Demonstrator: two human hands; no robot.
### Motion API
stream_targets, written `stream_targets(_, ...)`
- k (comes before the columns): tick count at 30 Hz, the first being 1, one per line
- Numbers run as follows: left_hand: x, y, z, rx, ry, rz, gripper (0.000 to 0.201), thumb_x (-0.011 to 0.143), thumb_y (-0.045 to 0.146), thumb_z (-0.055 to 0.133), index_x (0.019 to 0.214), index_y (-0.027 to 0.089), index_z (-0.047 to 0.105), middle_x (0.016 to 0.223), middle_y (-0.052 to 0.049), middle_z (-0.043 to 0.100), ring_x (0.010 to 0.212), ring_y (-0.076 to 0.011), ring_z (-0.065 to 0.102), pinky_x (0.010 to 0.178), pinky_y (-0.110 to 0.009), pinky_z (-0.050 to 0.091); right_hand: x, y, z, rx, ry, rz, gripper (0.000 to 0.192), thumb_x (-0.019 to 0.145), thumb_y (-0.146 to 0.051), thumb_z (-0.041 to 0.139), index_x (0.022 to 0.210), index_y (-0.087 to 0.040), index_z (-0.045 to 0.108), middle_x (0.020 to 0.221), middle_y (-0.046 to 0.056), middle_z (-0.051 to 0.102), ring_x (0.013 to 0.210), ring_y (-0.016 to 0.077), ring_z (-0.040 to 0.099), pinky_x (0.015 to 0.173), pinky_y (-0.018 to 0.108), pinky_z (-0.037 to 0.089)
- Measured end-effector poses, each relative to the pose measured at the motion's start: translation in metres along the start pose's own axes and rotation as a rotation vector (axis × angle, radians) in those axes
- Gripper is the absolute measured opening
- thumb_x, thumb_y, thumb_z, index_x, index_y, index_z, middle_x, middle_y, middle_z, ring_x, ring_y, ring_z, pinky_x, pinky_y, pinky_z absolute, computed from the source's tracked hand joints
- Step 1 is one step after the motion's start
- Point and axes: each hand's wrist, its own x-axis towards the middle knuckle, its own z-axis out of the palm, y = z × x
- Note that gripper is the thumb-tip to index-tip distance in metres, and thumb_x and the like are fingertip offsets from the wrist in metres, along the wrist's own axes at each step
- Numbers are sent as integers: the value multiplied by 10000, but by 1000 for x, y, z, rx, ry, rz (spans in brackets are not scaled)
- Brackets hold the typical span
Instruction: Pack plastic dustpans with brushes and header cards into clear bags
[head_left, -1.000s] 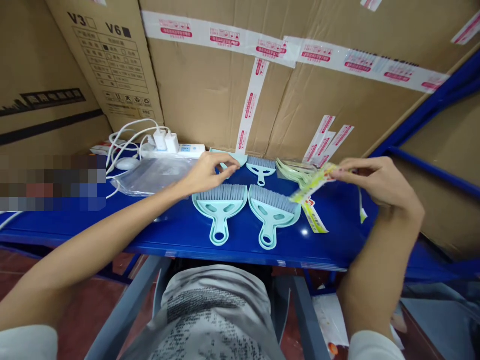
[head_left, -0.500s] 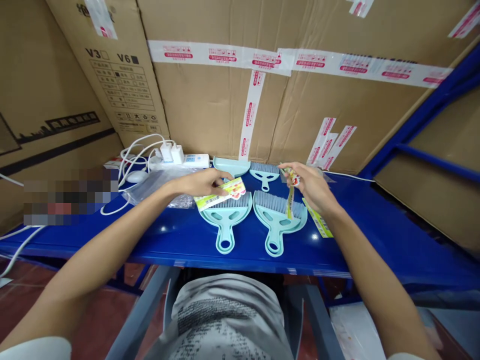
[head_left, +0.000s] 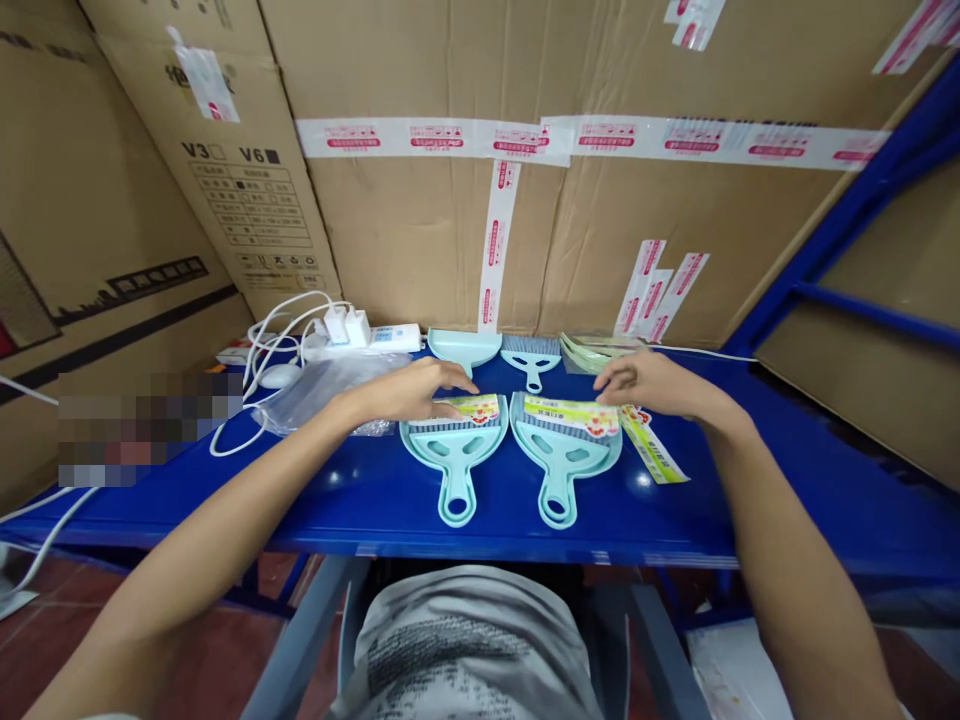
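Observation:
Two pale turquoise dustpan-and-brush sets lie side by side, handles toward me. Across the bristles of the left set [head_left: 455, 465] rests a yellow-green label card [head_left: 480, 408]. My left hand [head_left: 409, 388] is over its left end, thumb and fingers spread, the thumb at the card. A second label card [head_left: 566, 415] lies across the bristles of the right set [head_left: 559, 465]. Just above that card's right end is my right hand [head_left: 652, 383], fingers loosely bent and holding nothing. Another label card [head_left: 654, 450] lies on the table to the right.
Behind the sets are a separate dustpan [head_left: 465, 346], a small brush [head_left: 532, 360] and a clear bag with pale green strips [head_left: 592, 352]. Plastic bags [head_left: 337, 392] and a power strip [head_left: 394, 338] with white cables lie left on the blue table [head_left: 300, 500]. Cardboard [head_left: 420, 230] stands behind.
Both label cards have gone from my hands onto the bristles of the two sets. My right hand has let go and moved slightly right; my left fingers have opened. The camera view has tilted slightly.

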Motion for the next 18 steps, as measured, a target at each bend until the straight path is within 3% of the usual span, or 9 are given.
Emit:
stream_targets(4,-4,-1,-2,47,-77,-29,394,949,339,773,1318,208,732,1350,-106,752,1231,-268,716,1033,-362,529,3,-10,12,-226,70,-223,279,815,-465,732,946,-223,782,969,87,826,906,284,762,830,402,571)
stream_targets(6,-3,-1,2,69,-102,-53,409,948,333,765,1334,204,720,1351,-109,749,1225,-276,716,1023,-370,532,5,-17,25,-272,0,-293,383,828,-496,736,1084,-218,797,1091,101,820,988,306,757,881,423,571)
stream_targets(10,1,2,10,65,-98,-35,394,988,303,678,1359,171,694,1336,-126,743,1195,-265,722,1013,-361,534,7,-24,41,-347,-129,-290,497,840,-468,718,1249,-191,777,1193,113,795,1064,322,741,915,422,566)
stream_targets(15,3,0,16,46,-85,-16,329,1009,294,635,1303,172,718,1291,-117,768,1162,-246,734,979,-329,539,8,-21,42,-357,-153,-297,490,878,-463,665,1276,-198,772,1172,109,799,1067,316,736,913,415,566)
stream_targets(18,3,-3,17,39,-86,-17,339,1008,304,648,1312,172,717,1308,-117,763,1168,-247,732,982,-331,535,8,-20,40,-353,-166,-317,577,908,-557,645,1351,-200,744,1297,128,765,1146,345,719,989,465,551)
